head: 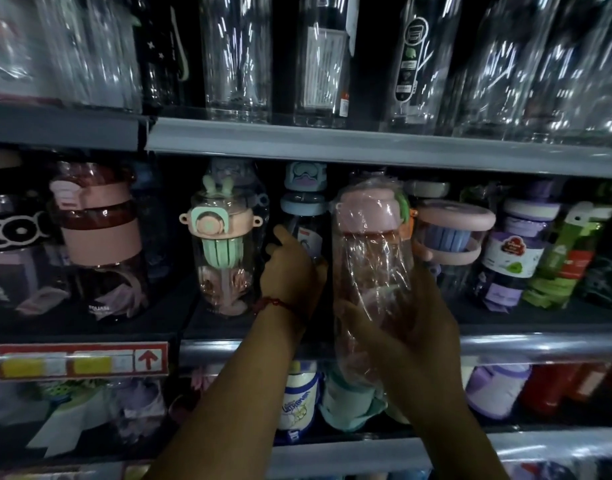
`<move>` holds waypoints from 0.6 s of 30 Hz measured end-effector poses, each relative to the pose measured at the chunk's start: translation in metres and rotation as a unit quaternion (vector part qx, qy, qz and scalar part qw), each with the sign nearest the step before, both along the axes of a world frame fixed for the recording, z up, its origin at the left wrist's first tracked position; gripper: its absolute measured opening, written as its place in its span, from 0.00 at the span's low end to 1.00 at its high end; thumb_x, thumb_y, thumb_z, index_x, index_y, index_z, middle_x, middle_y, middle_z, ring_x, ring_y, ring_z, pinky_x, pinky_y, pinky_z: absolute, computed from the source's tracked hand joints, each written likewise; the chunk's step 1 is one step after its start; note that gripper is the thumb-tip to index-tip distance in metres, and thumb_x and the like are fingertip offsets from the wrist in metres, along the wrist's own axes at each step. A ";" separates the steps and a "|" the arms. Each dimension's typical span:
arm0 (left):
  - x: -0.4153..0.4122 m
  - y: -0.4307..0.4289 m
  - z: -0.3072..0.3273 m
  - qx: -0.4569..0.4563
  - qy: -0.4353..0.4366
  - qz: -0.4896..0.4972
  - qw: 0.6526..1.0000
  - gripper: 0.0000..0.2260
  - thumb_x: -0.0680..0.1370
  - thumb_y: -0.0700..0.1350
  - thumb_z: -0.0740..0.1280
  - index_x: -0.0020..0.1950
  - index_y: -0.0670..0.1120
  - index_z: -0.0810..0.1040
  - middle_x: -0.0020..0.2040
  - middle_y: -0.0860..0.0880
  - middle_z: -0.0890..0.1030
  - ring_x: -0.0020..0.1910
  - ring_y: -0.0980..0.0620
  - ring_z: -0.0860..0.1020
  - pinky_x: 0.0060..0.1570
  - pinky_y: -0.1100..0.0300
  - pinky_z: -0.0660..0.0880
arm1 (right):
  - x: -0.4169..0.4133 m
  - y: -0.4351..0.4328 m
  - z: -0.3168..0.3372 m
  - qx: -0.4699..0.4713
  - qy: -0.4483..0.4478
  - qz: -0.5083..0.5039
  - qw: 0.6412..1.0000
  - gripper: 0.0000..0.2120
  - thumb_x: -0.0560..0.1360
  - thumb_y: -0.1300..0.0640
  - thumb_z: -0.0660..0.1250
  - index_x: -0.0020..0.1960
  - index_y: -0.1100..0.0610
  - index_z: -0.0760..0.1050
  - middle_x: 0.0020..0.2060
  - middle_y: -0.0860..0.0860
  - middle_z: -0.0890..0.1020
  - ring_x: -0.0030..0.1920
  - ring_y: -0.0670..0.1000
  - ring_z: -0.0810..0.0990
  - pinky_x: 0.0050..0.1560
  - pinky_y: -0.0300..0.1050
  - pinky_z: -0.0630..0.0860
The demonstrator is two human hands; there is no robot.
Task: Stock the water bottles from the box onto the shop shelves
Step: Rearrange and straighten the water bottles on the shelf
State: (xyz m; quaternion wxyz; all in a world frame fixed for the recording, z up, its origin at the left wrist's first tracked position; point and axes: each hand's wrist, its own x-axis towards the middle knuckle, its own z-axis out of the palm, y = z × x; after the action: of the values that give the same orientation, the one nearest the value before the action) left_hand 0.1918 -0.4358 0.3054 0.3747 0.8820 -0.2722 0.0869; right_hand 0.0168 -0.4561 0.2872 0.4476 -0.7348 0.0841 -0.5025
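My right hand (405,327) grips a pink-lidded clear water bottle (370,251) wrapped in plastic film, holding it upright in front of the middle shelf (526,344). My left hand (290,268), with a red thread bracelet on the wrist, reaches onto that shelf and wraps around a dark bottle with a blue cap (303,216) standing just left of the held bottle. A pink and green bunny-eared bottle (221,244) stands further left. The box is not in view.
Tall clear bottles (238,57) fill the upper shelf. The middle shelf also carries a pink banded bottle (100,233), a pink-lidded cup (450,233), a purple bottle (516,258) and green ones (567,258). More bottles (297,396) crowd the lower shelf. A red price strip (79,362) at left.
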 end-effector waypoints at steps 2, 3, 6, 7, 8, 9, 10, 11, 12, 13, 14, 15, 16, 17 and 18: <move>0.002 0.000 -0.002 -0.002 -0.006 -0.005 1.000 0.31 0.80 0.46 0.61 0.78 0.37 0.52 0.69 0.33 0.70 0.62 0.33 0.78 0.57 0.45 0.77 | -0.001 0.001 -0.001 0.007 0.004 -0.005 1.000 0.29 0.70 0.51 0.80 0.67 0.39 0.73 0.55 0.49 0.87 0.51 0.52 0.88 0.47 0.58 0.86; 0.003 -0.001 -0.003 -0.007 -0.006 -0.008 1.000 0.31 0.80 0.46 0.61 0.78 0.37 0.52 0.69 0.32 0.70 0.62 0.33 0.78 0.57 0.45 0.77 | -0.001 0.001 0.000 0.010 0.006 -0.005 1.000 0.28 0.70 0.51 0.80 0.67 0.40 0.74 0.54 0.49 0.87 0.51 0.52 0.88 0.46 0.57 0.86; 0.004 -0.001 -0.002 0.012 -0.013 -0.002 1.000 0.32 0.81 0.47 0.61 0.79 0.36 0.50 0.70 0.33 0.70 0.63 0.34 0.78 0.57 0.45 0.77 | -0.002 0.003 -0.001 0.013 0.009 -0.006 1.000 0.28 0.70 0.51 0.80 0.67 0.44 0.74 0.53 0.50 0.87 0.51 0.52 0.88 0.49 0.57 0.86; 0.005 -0.001 -0.001 0.024 -0.020 0.001 1.000 0.33 0.81 0.47 0.61 0.79 0.36 0.49 0.70 0.33 0.70 0.63 0.34 0.78 0.57 0.45 0.77 | -0.001 0.004 -0.001 0.015 0.009 -0.006 1.000 0.29 0.69 0.50 0.80 0.67 0.45 0.74 0.54 0.49 0.87 0.52 0.51 0.88 0.50 0.56 0.86; 0.006 0.000 0.000 0.033 -0.024 0.000 0.999 0.34 0.81 0.47 0.61 0.79 0.35 0.48 0.70 0.33 0.70 0.64 0.34 0.78 0.58 0.46 0.77 | -0.002 0.003 -0.002 0.017 0.009 -0.007 1.000 0.29 0.69 0.51 0.80 0.67 0.45 0.74 0.54 0.49 0.87 0.52 0.51 0.88 0.50 0.57 0.86; 0.008 0.001 0.000 0.040 -0.027 -0.003 0.999 0.35 0.81 0.47 0.62 0.79 0.34 0.46 0.70 0.32 0.70 0.64 0.34 0.78 0.58 0.46 0.76 | -0.002 0.004 -0.001 0.019 0.011 -0.007 1.000 0.29 0.69 0.51 0.80 0.67 0.45 0.74 0.54 0.49 0.87 0.52 0.51 0.88 0.50 0.57 0.86; 0.010 0.002 0.001 0.044 -0.026 -0.009 0.999 0.37 0.80 0.47 0.63 0.79 0.33 0.45 0.69 0.31 0.70 0.64 0.33 0.77 0.58 0.46 0.77 | -0.001 0.004 -0.001 0.019 0.012 -0.008 1.000 0.28 0.69 0.52 0.80 0.67 0.45 0.74 0.54 0.49 0.87 0.52 0.51 0.88 0.50 0.57 0.86; 0.009 0.003 0.003 0.040 -0.019 -0.016 0.999 0.38 0.80 0.47 0.63 0.79 0.33 0.44 0.69 0.31 0.70 0.64 0.33 0.77 0.59 0.45 0.77 | -0.001 0.004 -0.001 0.019 0.014 -0.009 1.000 0.28 0.70 0.52 0.80 0.67 0.45 0.75 0.53 0.49 0.87 0.51 0.51 0.88 0.50 0.57 0.86; 0.007 0.006 0.006 0.029 0.000 -0.022 0.999 0.38 0.80 0.47 0.64 0.79 0.34 0.45 0.69 0.31 0.70 0.64 0.33 0.77 0.60 0.45 0.77 | -0.001 0.004 -0.001 0.020 0.012 -0.009 1.000 0.27 0.69 0.51 0.80 0.66 0.45 0.75 0.53 0.48 0.88 0.50 0.50 0.88 0.49 0.56 0.86; 0.002 0.008 0.010 0.012 0.022 -0.023 0.999 0.36 0.80 0.47 0.64 0.79 0.35 0.47 0.69 0.32 0.70 0.64 0.33 0.77 0.61 0.44 0.77 | -0.001 0.005 0.000 0.023 0.010 -0.011 1.000 0.27 0.69 0.50 0.80 0.65 0.44 0.75 0.52 0.47 0.88 0.49 0.49 0.88 0.48 0.56 0.86; -0.004 0.012 0.012 -0.001 0.036 -0.021 0.999 0.32 0.81 0.47 0.64 0.78 0.37 0.52 0.69 0.34 0.72 0.64 0.33 0.77 0.60 0.44 0.77 | 0.000 0.004 0.000 0.024 0.009 -0.005 1.000 0.26 0.69 0.51 0.79 0.64 0.43 0.75 0.51 0.46 0.88 0.49 0.48 0.88 0.47 0.54 0.87; -0.010 0.018 0.012 -0.006 0.035 -0.020 0.999 0.28 0.81 0.48 0.64 0.76 0.38 0.58 0.67 0.35 0.74 0.63 0.35 0.78 0.59 0.46 0.77 | 0.002 0.004 0.000 0.021 0.005 -0.002 1.000 0.26 0.70 0.52 0.80 0.64 0.40 0.75 0.52 0.45 0.88 0.49 0.48 0.88 0.47 0.51 0.87; -0.017 0.026 0.011 -0.006 0.016 -0.031 0.999 0.23 0.81 0.48 0.65 0.72 0.38 0.65 0.64 0.37 0.76 0.61 0.37 0.80 0.56 0.48 0.79 | 0.003 0.004 0.000 0.012 -0.001 0.002 1.000 0.27 0.71 0.55 0.80 0.63 0.36 0.74 0.53 0.44 0.87 0.50 0.47 0.88 0.47 0.47 0.86; -0.023 0.036 0.008 -0.012 -0.020 -0.056 0.998 0.17 0.81 0.46 0.66 0.67 0.39 0.72 0.60 0.40 0.79 0.57 0.40 0.82 0.52 0.53 0.81 | 0.005 0.006 0.001 0.013 -0.002 0.004 1.000 0.29 0.71 0.56 0.80 0.61 0.30 0.73 0.53 0.43 0.87 0.51 0.47 0.88 0.48 0.44 0.85; -0.028 0.047 0.003 -0.027 -0.062 -0.082 0.994 0.12 0.80 0.43 0.68 0.61 0.40 0.76 0.54 0.42 0.82 0.52 0.44 0.84 0.47 0.59 0.80 | 0.005 0.006 0.000 0.013 -0.003 0.011 1.000 0.30 0.71 0.58 0.79 0.59 0.28 0.73 0.53 0.43 0.87 0.51 0.46 0.88 0.47 0.42 0.85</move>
State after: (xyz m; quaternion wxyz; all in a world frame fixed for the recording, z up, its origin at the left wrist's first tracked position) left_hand 0.1634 -0.3884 0.3079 0.3864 0.8394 -0.3637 0.1172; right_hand 0.0222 -0.4502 0.2871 0.4628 -0.7282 0.0811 -0.4989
